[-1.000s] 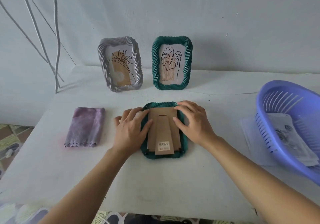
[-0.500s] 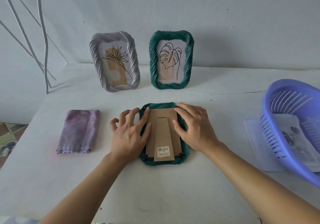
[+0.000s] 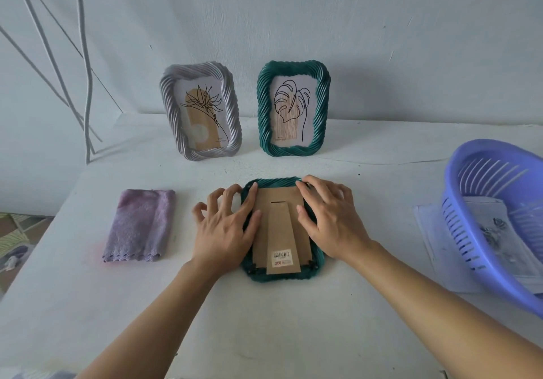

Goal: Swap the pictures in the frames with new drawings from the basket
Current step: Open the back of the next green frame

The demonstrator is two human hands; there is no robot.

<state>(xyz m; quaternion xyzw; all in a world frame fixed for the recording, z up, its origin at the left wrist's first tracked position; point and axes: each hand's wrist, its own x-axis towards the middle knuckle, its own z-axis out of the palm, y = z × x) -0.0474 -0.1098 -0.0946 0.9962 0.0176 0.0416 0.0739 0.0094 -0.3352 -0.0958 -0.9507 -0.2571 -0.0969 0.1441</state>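
Observation:
A dark green frame (image 3: pixel 282 276) lies face down at the table's middle, its brown cardboard back (image 3: pixel 279 217) and stand facing up. My left hand (image 3: pixel 225 229) rests over its left rim, index fingertip at the top left corner, thumb on the cardboard. My right hand (image 3: pixel 333 220) covers the right rim, index fingertip at the top right corner. Two frames stand against the wall: a grey one (image 3: pixel 171 105) with a flower drawing and a green one (image 3: pixel 263 108) with a leaf drawing. A purple basket (image 3: pixel 458 173) at the right holds paper drawings (image 3: pixel 493 227).
A folded lilac cloth (image 3: pixel 138 226) lies left of my left hand. A white sheet (image 3: pixel 426 231) sticks out from under the basket. Thin white branches (image 3: pixel 85 85) lean at the far left. The table's left edge drops to a patterned floor.
My left fingers have spread, and the index tip has slid up to the frame's top left corner. My right index finger has moved to the top right corner. The frame stays put.

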